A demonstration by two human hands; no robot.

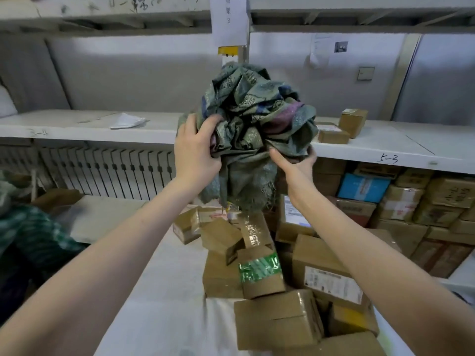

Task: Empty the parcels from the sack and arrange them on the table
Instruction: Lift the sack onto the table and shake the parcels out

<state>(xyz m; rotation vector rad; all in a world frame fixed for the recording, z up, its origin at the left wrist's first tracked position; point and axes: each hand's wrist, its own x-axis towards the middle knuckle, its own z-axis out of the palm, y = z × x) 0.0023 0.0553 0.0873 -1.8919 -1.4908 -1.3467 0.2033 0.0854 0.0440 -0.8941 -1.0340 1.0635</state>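
Table (159, 291), sack (257, 119) vert., frayed end down

Both hands, left (196, 147) and right (293, 163), grip the bunched sack (257, 119); below them, parcels (259, 273) lie jumbled on the white surface (164, 291).

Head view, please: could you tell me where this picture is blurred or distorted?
Head view: the green-taped box and the cartons around it are motion-smeared; the sack, left hand and right hand are sharper; shelf lines bow from the wide lens; light is soft.
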